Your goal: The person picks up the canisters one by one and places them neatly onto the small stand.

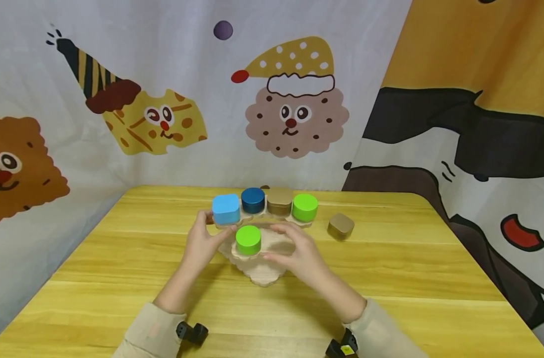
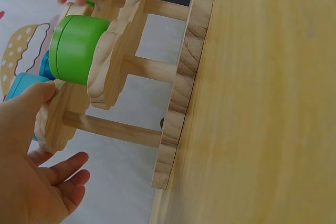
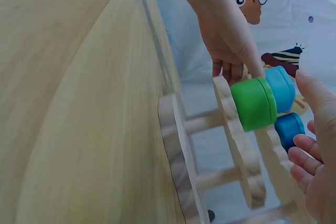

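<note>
A tiered wooden stand with scalloped shelves is on the table. Its upper shelf carries a light blue rounded-square block, a dark blue round block, a brown block and a green round block. Lower and nearer sits another green round block. At the stand's left end, my left hand grips the upper shelf beside the light blue block, thumb in front and fingers behind. My right hand holds nothing, its thumb and fingers spread close to the lower shelf's right side.
A loose brown block lies on the wooden table, right of the stand. Behind the table hangs a white cloth with cartoon food prints. Small black devices are strapped at both wrists.
</note>
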Tool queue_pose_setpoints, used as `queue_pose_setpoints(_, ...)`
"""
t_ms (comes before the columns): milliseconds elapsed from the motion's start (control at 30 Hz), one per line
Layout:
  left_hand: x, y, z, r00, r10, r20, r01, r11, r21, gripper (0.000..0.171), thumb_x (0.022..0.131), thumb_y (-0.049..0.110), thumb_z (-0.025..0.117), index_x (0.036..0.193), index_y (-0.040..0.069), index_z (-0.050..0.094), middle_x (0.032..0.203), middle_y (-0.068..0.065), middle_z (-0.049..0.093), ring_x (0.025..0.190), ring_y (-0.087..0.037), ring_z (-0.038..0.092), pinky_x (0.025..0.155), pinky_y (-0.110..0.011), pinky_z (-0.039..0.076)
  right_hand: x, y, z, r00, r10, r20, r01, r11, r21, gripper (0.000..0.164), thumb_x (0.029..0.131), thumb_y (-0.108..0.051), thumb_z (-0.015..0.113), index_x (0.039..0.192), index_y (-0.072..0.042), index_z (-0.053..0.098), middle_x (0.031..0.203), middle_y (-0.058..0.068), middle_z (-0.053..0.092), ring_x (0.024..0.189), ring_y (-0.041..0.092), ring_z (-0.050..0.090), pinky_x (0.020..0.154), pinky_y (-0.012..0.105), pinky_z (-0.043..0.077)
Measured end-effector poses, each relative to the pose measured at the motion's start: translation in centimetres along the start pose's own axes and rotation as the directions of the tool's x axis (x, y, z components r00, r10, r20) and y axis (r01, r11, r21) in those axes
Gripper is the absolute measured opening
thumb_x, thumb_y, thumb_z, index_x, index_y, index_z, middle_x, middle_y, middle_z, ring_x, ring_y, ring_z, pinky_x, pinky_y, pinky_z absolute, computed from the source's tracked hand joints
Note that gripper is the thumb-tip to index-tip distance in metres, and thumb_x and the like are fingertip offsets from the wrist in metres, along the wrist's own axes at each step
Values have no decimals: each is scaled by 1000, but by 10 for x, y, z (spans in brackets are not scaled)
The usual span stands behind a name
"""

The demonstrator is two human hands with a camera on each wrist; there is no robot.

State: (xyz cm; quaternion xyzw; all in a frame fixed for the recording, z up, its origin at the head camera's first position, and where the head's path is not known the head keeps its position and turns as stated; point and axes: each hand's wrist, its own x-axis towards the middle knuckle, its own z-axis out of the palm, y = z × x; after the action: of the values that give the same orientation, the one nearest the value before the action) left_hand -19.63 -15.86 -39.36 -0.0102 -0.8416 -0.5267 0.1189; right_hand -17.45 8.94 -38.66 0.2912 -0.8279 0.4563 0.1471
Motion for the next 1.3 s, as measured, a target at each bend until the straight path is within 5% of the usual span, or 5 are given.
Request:
queue_pose_setpoints(233, 0, -1, 0, 1000, 0, 1, 0, 1000, -1, 70, 80, 41, 77, 127, 1, 43, 119, -16, 52, 112, -31, 46, 94, -49, 38, -17, 9, -24, 1000, 14, -5, -14, 1000, -8, 61, 70, -21, 86, 123, -9, 60, 123, 1, 59, 115, 20, 54, 96, 40, 43)
queue_pose_setpoints(533, 0, -1, 0, 1000, 2, 3, -2, 1000, -4, 72, 79, 42, 78, 127, 1, 43, 119, -17, 52, 112, -31, 46, 95, -51, 38, -34, 33, -54, 994, -87, -72, 79, 991, -109, 60, 64, -13, 88, 118, -4, 61, 116, 4, 62, 108, 23, 57, 97, 34, 43)
queue_pose_setpoints(833, 0, -2, 0, 1000, 2, -4, -2, 1000, 1, 71, 79, 42, 78, 127, 2, 43, 118, -16, 52, 111, -32, 47, 93, -49, 38, -39, 56, -85, 990, -2, -138, -21, 986, -166, 58, 66, -6, 87, 118, -2, 61, 113, 8, 63, 102, 25, 58, 89, 24, 44)
queue_pose_setpoints(1033, 0, -2, 1, 1000, -1, -2, 1, 1000, 0, 71, 79, 41, 77, 127, 2, 43, 118, -16, 51, 112, -31, 46, 94, -49, 38, -39, 74, -103, 984, 85, -156, -114, 976, -185, 56, 72, -9, 84, 121, -1, 59, 117, 13, 61, 109, 30, 55, 94, 49, 40)
queue_pose_setpoints(1300, 0, -1, 0, 1000, -3, -1, 3, 1000, -1, 70, 80, 41, 77, 127, 2, 43, 117, -16, 51, 112, -32, 46, 94, -49, 38, -37, 99, -114, 963, 213, -163, -246, 944, -221, 59, 79, -25, 81, 127, -1, 56, 120, 17, 57, 111, 36, 50, 93, 55, 39)
